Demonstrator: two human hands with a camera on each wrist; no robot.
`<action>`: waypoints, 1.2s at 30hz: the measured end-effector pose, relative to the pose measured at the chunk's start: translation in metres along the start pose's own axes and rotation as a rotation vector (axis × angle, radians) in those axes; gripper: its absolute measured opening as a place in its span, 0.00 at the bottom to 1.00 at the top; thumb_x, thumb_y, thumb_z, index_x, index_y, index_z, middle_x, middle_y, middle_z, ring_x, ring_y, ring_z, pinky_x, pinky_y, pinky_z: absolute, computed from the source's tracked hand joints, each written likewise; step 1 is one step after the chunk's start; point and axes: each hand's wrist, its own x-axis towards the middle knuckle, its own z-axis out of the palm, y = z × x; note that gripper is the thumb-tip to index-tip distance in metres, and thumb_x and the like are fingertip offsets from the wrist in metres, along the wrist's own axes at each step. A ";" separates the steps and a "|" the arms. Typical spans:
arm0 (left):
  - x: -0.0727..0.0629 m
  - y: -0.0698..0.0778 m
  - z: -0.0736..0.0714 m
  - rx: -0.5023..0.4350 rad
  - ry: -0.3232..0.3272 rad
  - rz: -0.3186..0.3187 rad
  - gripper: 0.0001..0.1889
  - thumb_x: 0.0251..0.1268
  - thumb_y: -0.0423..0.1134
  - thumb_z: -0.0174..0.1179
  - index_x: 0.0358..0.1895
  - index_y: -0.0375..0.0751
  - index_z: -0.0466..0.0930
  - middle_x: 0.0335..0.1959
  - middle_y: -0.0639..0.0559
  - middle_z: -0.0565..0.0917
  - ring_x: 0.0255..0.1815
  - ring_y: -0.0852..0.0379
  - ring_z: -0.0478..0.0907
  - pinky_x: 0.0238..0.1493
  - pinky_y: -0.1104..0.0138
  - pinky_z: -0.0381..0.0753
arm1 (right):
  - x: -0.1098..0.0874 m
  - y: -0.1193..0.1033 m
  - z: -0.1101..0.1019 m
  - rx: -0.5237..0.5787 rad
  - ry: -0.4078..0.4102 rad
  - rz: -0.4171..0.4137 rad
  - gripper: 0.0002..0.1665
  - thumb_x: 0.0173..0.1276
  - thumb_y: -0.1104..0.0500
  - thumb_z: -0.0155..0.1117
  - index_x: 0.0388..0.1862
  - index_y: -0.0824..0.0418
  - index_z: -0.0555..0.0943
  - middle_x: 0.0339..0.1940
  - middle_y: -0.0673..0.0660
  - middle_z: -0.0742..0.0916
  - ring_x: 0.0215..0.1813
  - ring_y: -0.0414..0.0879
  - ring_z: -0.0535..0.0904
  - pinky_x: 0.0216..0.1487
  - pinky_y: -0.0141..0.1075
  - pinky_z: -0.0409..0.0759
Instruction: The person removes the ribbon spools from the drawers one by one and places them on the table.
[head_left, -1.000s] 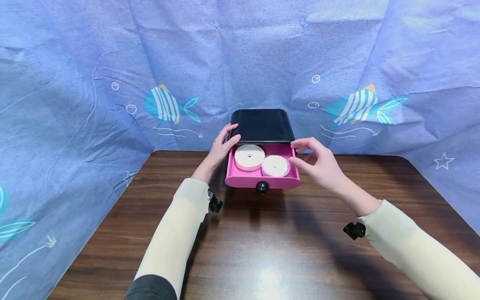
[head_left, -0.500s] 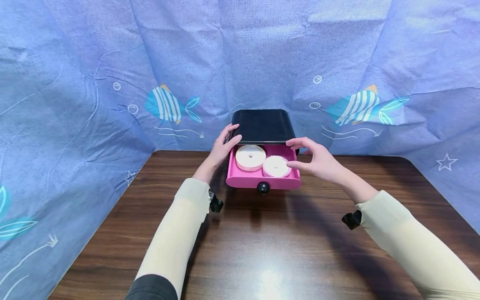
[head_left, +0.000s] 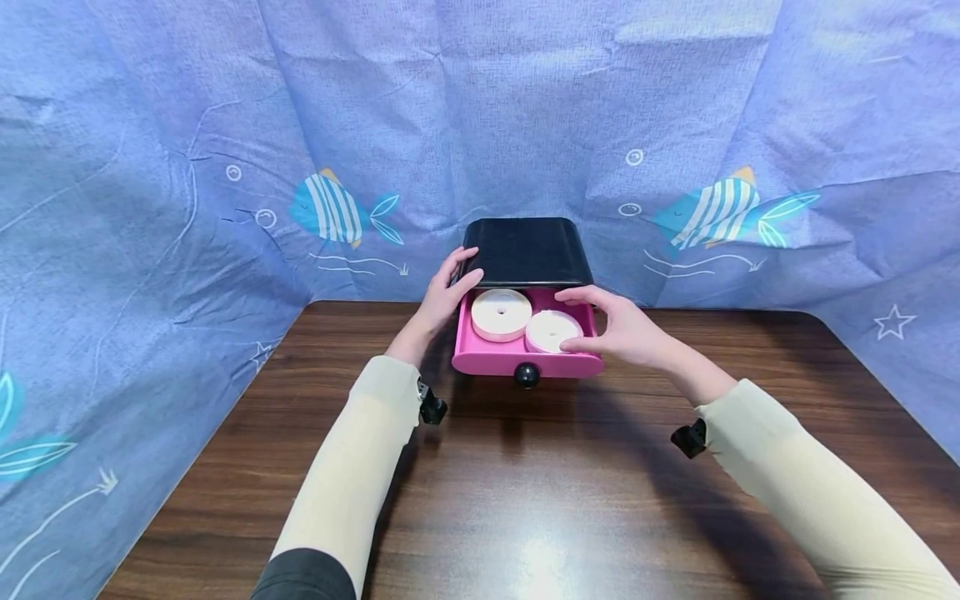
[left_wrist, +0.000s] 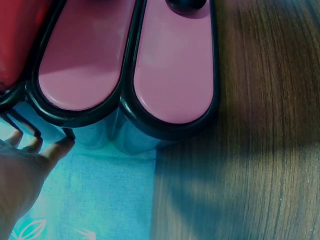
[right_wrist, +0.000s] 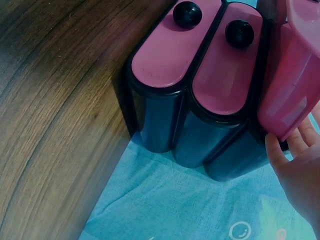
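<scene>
A black drawer box (head_left: 525,250) stands at the table's far side, its pink top drawer (head_left: 487,364) pulled out. Inside lie two flat round rolls that look like ribbon, a cream one (head_left: 501,312) at the left and a whiter one (head_left: 547,327) at the right. My left hand (head_left: 442,298) rests against the box's left side, fingertips touching the casing in the left wrist view. Over the drawer's right side is my right hand (head_left: 618,327), thumb at the whiter roll's near edge and fingers spread behind it. Whether those fingers touch the roll cannot be told.
Lower pink drawers (right_wrist: 227,75) with black knobs are closed beneath the pulled-out one. The box stands on a dark wooden table (head_left: 480,483). A blue fish-print cloth (head_left: 517,108) hangs close behind it.
My right hand has moved left from the drawer's right wall to over the whiter roll, its thumb lowering to the roll's near edge. The left hand stays against the box.
</scene>
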 end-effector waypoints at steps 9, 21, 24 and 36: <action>0.000 0.000 0.000 0.015 -0.008 -0.006 0.26 0.69 0.41 0.55 0.69 0.41 0.68 0.77 0.43 0.53 0.76 0.48 0.51 0.72 0.57 0.51 | 0.004 -0.001 0.001 -0.025 -0.069 -0.028 0.44 0.50 0.55 0.81 0.66 0.60 0.73 0.61 0.56 0.79 0.63 0.49 0.71 0.63 0.48 0.66; 0.001 -0.001 -0.001 0.022 -0.007 -0.007 0.26 0.69 0.42 0.55 0.70 0.42 0.67 0.77 0.44 0.53 0.76 0.47 0.51 0.72 0.56 0.51 | 0.011 -0.003 0.000 -0.133 -0.137 -0.016 0.46 0.48 0.51 0.81 0.66 0.61 0.73 0.64 0.60 0.77 0.65 0.53 0.69 0.64 0.51 0.66; 0.001 -0.002 -0.001 0.024 -0.007 -0.010 0.27 0.70 0.42 0.55 0.70 0.42 0.67 0.77 0.44 0.53 0.76 0.48 0.51 0.72 0.56 0.51 | 0.013 -0.002 0.001 -0.156 -0.146 -0.028 0.46 0.49 0.51 0.81 0.67 0.62 0.73 0.64 0.60 0.77 0.65 0.53 0.70 0.64 0.51 0.67; -0.001 -0.002 -0.001 0.024 -0.014 0.000 0.26 0.70 0.42 0.54 0.70 0.42 0.67 0.77 0.44 0.53 0.76 0.49 0.50 0.72 0.57 0.50 | 0.013 -0.001 0.003 -0.175 -0.141 -0.046 0.42 0.52 0.52 0.78 0.64 0.63 0.75 0.59 0.61 0.80 0.58 0.55 0.73 0.59 0.51 0.69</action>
